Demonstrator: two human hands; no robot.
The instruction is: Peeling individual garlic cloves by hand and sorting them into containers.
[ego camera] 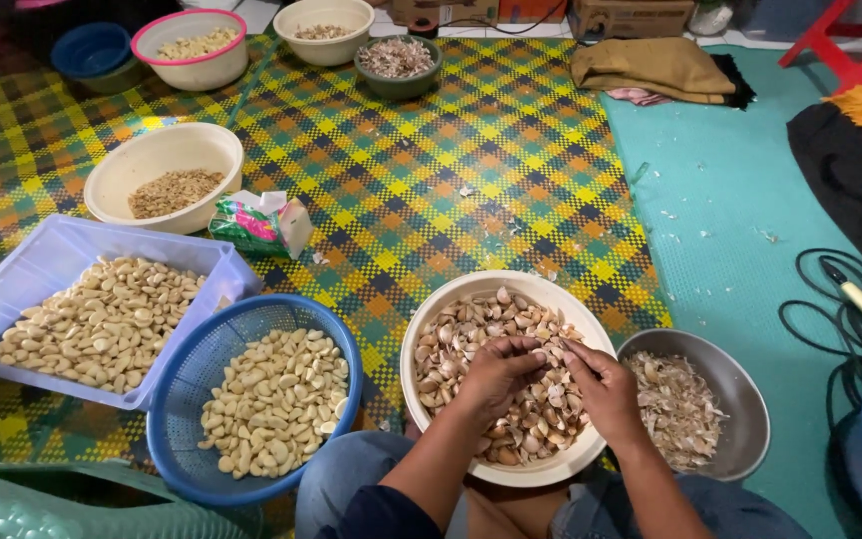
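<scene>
Both hands hover over a cream bowl (421,329) full of unpeeled garlic cloves (466,329). My left hand (496,371) and my right hand (606,384) meet over the bowl's right half, fingers pinched together on one small garlic clove (549,351). To the right, touching the bowl, stands a steel bowl (740,389) holding papery garlic skins (675,404). Left of the cream bowl, a blue round basket (187,369) holds peeled cloves (276,399). A pale blue rectangular tray (22,265) further left holds more peeled cloves.
A cream bowl of chopped bits (157,160) and a small packet (256,225) lie on the checked mat (431,180). Several bowls stand at the far edge. Folded cloth (650,65) and black cable (835,309) rest on the teal mat at right. My knees are below.
</scene>
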